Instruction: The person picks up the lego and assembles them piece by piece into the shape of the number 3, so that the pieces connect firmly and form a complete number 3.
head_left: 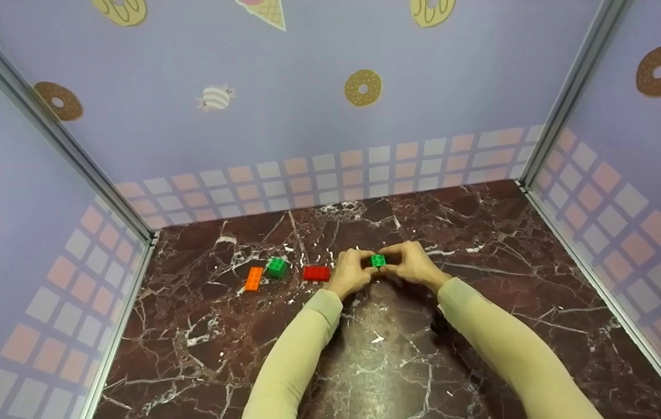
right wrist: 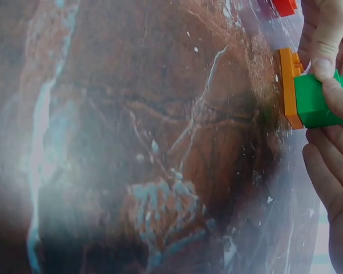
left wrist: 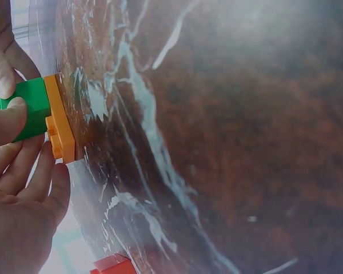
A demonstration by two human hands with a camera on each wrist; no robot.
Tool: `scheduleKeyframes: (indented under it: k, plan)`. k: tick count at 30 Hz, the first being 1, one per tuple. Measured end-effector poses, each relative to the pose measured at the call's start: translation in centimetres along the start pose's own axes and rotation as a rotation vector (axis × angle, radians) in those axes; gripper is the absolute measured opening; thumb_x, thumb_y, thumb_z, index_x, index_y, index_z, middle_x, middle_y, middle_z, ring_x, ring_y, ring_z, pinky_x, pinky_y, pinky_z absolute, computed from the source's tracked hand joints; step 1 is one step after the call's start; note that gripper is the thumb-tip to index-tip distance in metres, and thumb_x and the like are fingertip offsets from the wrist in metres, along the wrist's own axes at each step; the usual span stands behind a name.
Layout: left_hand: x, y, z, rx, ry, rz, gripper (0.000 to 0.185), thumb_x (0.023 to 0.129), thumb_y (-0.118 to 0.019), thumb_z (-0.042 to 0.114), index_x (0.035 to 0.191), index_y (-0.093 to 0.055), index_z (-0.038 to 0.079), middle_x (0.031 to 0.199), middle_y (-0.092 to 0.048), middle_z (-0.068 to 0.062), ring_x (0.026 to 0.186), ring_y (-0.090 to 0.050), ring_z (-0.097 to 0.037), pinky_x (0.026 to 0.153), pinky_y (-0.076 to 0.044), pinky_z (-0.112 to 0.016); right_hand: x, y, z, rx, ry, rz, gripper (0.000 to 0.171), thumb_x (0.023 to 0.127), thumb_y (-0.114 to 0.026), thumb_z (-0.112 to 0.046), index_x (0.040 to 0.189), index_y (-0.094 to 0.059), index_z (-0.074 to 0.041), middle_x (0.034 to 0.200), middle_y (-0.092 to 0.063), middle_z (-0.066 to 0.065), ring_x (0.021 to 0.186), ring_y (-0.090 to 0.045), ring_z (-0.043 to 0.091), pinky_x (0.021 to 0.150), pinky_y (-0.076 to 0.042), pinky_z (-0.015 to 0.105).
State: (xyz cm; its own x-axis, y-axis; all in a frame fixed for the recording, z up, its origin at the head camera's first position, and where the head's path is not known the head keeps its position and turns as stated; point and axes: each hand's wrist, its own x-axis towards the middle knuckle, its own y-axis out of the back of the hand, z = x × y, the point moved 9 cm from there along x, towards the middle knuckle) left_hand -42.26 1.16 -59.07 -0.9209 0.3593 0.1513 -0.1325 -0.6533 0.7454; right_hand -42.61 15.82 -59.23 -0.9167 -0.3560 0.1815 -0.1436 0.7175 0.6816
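Observation:
Both hands meet around a green block (head_left: 378, 260) with studs on top. In the left wrist view that green block (left wrist: 34, 103) sits on one end of an orange flat brick (left wrist: 60, 123), whose bare studs show at the other end. My left hand (head_left: 352, 271) pinches the green block from the left, thumb at its near side. From the right, my right hand (head_left: 414, 265) pinches the same block, and its thumb presses the near face in the right wrist view. The orange brick (right wrist: 290, 91) lies at the marble tabletop, mostly hidden in the head view.
Left of the hands lie a red brick (head_left: 316, 273), a second green block (head_left: 276, 267) and another orange flat brick (head_left: 254, 279). Printed panels with metal frame posts (head_left: 569, 87) enclose the dark marble tabletop (head_left: 219, 349) at the back and sides.

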Motion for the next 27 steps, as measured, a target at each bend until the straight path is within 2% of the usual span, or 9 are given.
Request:
scheduleKeyframes:
  k: [6,17,21,27]
  plan:
    - [-0.14,0.02,0.09,0.001,0.026,-0.01,0.03,0.096,-0.086,0.011,0.126,-0.086,0.011,0.119,-0.087,-0.008,0.108,-0.082,-0.027,0.1,-0.065,-0.045,-0.17,-0.05,0.17,-0.026,0.032,0.017,0.037,0.091,-0.091,-0.009,0.127,-0.083,0.0,0.122,-0.085,0.019,0.114,-0.082,0.039,0.105,-0.064,0.057]
    - [-0.15,0.04,0.15,0.014,0.041,-0.008,0.03,0.097,-0.086,0.014,0.127,-0.086,0.014,0.12,-0.087,-0.007,0.112,-0.082,-0.029,0.101,-0.065,-0.047,-0.29,-0.03,0.25,-0.065,0.051,0.029,0.033,0.092,-0.091,-0.01,0.123,-0.085,-0.004,0.118,-0.087,0.016,0.108,-0.083,0.037,0.101,-0.065,0.056]
    - [-0.31,-0.17,-0.14,0.008,0.053,-0.014,0.031,0.098,-0.085,0.015,0.128,-0.085,0.014,0.122,-0.087,-0.007,0.113,-0.081,-0.029,0.103,-0.064,-0.046,-0.13,-0.14,0.24,-0.075,0.029,0.01,0.037,0.093,-0.091,-0.011,0.127,-0.084,-0.002,0.122,-0.085,0.018,0.113,-0.082,0.039,0.105,-0.064,0.056]
    - [-0.54,0.1,-0.13,0.003,0.021,0.006,0.035,0.098,-0.085,0.014,0.133,-0.083,0.012,0.128,-0.086,-0.008,0.12,-0.081,-0.03,0.108,-0.064,-0.047,0.0,-0.15,0.04,-0.076,-0.004,-0.005,0.04,0.093,-0.091,-0.013,0.13,-0.082,-0.001,0.127,-0.084,0.019,0.12,-0.08,0.041,0.11,-0.062,0.057]
